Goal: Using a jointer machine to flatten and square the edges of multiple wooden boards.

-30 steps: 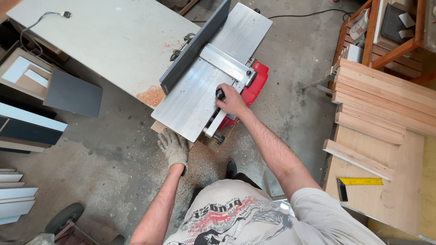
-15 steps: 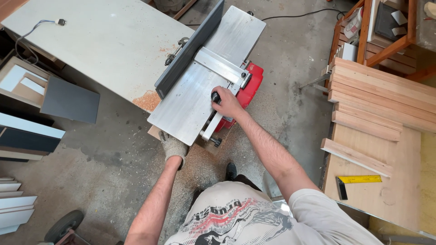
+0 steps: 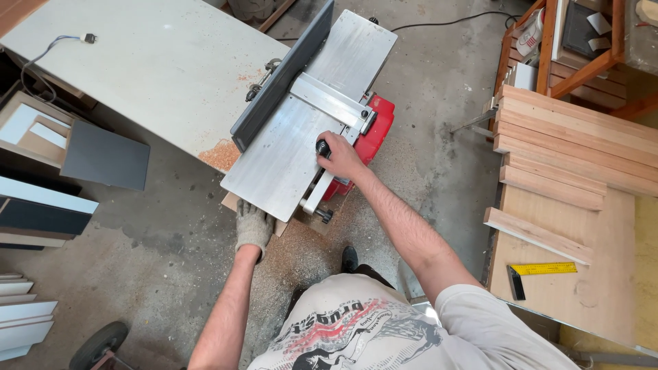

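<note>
Little had changed since the earlier frames: both hands had stayed at the machine, the gloved one having settled from just below the table's near end onto that end itself.

The right hand [image 3: 340, 159], bare, was curled around a small black knob [image 3: 322, 146] at the right edge of the silver metal infeed table [image 3: 274, 164] of the red-bodied bench jointer [image 3: 373, 133]. The fingers were wrapped over the knob and the thumb lay beside it, so the grip was closed on it. The left hand [image 3: 253, 226], in a grey work glove, rested at the near corner of the same table, fingers bent over the edge where a bit of brown board [image 3: 229, 202] showed underneath; whether it gripped the edge or only pressed against it could not be told.

The jointer stood slantwise in front of the person, its dark grey upright fence [image 3: 281, 75] running along the table's left side and a silver guard bar [image 3: 329, 103] crossing between the two tables. Both hands were on the near table, the right one farther up and to the right, the left one at the end nearest the body.

Sawdust [image 3: 221, 154] lay heaped on the pale workbench top [image 3: 151, 68] just beside the fence. Reddish wooden planks [image 3: 576, 147] were stacked well apart to the right, with a yellow square ruler [image 3: 545, 268] near them.
</note>
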